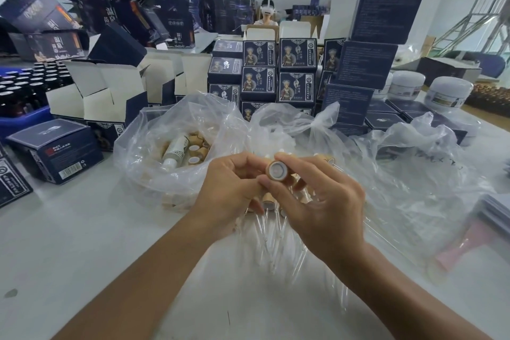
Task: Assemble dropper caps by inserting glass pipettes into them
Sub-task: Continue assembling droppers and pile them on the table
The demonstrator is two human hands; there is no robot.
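Cap (pixel 276 170) pinched by right hand (pixel 325 210) — left hand (pixel 231 188) curled.

Stacked dark blue printed boxes (pixel 277 72) ahead of me, open white-lined cartons (pixel 110 94) to my left, dark bottles in a blue tray (pixel 24 121) far left, white jars (pixel 447 92) right.

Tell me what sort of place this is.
Most likely a small packing workshop for cosmetic or skincare products. Printed dark-blue product boxes stand stacked in rows, a clear plastic bag holds loose bamboo-coloured caps, and the right hand pinches a dropper cap above finished droppers on the table.
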